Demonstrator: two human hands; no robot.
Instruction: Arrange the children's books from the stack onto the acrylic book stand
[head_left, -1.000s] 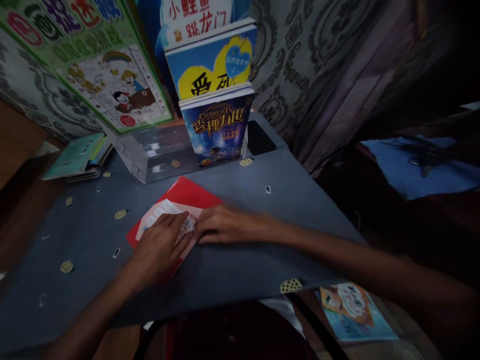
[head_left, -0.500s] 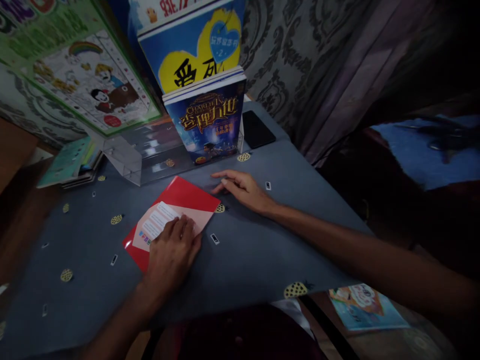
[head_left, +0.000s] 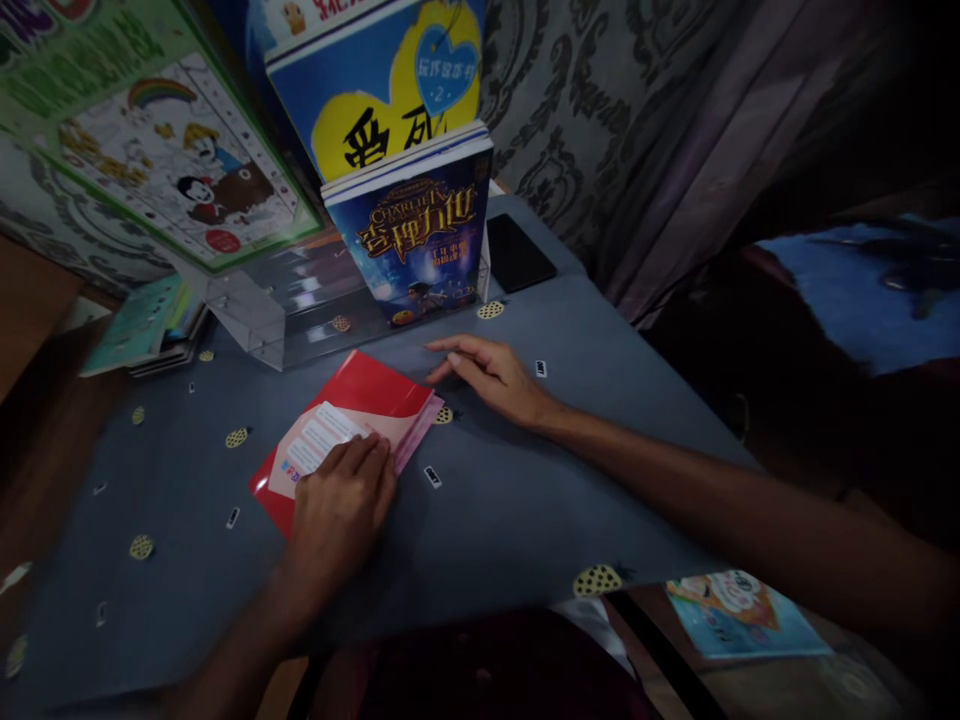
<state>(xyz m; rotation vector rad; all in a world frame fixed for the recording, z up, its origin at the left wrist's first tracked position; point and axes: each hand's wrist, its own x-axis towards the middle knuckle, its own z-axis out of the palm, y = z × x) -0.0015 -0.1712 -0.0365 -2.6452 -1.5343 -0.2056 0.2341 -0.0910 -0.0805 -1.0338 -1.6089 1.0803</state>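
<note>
A thin red book [head_left: 365, 393] with a pale printed panel lies flat on the grey-blue table [head_left: 517, 500]. My left hand [head_left: 339, 510] presses on its near corner, fingers bent at the edge where the pages lift a little. My right hand [head_left: 491, 375] rests open and flat on the table just right of the book, fingers pointing left, holding nothing. Behind stands a clear acrylic rack [head_left: 292, 310] with a dark blue book [head_left: 416, 245] upright in it and a blue-and-yellow book [head_left: 390, 90] behind that.
A black phone [head_left: 517, 255] lies right of the rack. A green poster [head_left: 142, 150] leans at the back left over a stack of thin books [head_left: 142, 325]. Another book [head_left: 742, 615] lies below the table's near right edge. A patterned curtain hangs behind.
My right hand has left the red book and moved right onto the bare table. My left hand slid to the book's near corner, where the pages now lift slightly.
</note>
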